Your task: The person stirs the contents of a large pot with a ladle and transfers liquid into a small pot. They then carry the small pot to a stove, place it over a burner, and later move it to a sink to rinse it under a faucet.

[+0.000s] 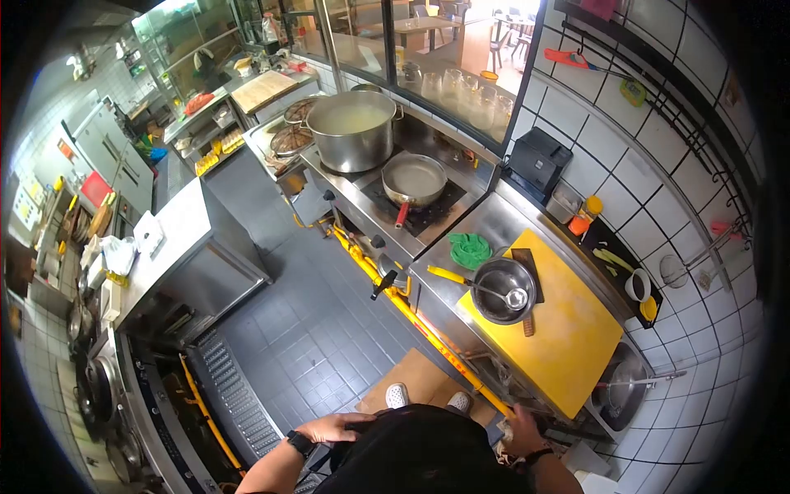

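Note:
My left hand (333, 429), with a black watch (301, 443) on the wrist, lies against the front of my black clothing (420, 453), fingers stretched out. Low beside the counter is my right hand (523, 434), near the end of a yellow pipe (444, 352); its fingers are partly hidden and I cannot tell whether they grip anything. On the counter ahead, a steel bowl (485, 306) with a yellow-handled ladle (516, 298) across it sits on a yellow cutting board (568, 321). A dark cleaver blade (524, 262) shows from under the bowl. A green cloth (470, 250) lies beside it.
A large stockpot (352, 132) of cloudy liquid and a red-handled pan (414, 179) stand on the stove. A sink (619, 387) adjoins the board at right. Opposite runs a steel counter (169, 235). Cardboard (420, 380) lies on the tiled floor under my white shoes (397, 395).

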`<state>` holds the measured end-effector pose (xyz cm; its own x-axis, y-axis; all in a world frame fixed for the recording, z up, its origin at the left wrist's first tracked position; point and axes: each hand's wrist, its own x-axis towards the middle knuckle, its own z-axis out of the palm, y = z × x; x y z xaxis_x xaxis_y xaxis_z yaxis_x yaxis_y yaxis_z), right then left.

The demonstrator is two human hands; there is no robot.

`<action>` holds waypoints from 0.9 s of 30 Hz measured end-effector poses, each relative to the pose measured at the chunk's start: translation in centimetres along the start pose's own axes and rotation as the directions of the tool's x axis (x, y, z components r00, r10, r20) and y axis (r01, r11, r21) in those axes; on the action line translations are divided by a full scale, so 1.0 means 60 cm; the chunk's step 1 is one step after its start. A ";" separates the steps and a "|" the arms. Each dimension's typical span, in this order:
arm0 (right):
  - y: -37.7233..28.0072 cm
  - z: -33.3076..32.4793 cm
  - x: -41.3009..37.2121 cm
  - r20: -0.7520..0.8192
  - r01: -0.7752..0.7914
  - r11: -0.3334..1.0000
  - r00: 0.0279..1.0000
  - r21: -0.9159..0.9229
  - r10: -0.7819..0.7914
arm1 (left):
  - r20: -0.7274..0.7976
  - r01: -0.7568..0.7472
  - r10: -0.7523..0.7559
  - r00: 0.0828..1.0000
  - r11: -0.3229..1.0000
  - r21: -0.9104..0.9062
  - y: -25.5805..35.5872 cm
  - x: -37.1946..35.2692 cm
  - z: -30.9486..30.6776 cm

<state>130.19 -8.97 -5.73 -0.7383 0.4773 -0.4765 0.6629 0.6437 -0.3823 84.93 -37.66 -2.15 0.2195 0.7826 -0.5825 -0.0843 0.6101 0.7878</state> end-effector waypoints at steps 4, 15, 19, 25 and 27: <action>0.004 0.064 -0.057 0.134 0.389 0.901 0.899 0.192 -0.416 | 0.131 -0.144 0.094 0.987 0.882 0.449 0.012 -0.022 0.022; 0.092 0.157 -0.096 0.073 0.280 0.901 0.945 0.330 -0.320 | 0.238 -0.376 0.347 0.907 0.416 0.828 0.064 0.011 0.115; 0.120 0.167 -0.119 0.066 0.268 0.907 0.950 0.325 -0.305 | 0.282 -0.423 0.402 0.871 0.321 0.847 0.057 0.045 0.123; 0.140 0.177 -0.145 0.061 0.258 0.911 0.955 0.323 -0.292 | 0.317 -0.451 0.378 0.870 0.349 0.822 0.060 0.066 0.143; 0.143 0.176 -0.146 0.060 0.258 0.910 0.955 0.325 -0.292 | 0.316 -0.453 0.376 0.871 0.366 0.813 0.059 0.070 0.147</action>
<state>143.67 -13.95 -13.18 -0.8908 0.2318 -0.3908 0.4532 0.5144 -0.7280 94.14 -33.34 -0.05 0.4666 0.8719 -0.1485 0.6601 -0.2315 0.7146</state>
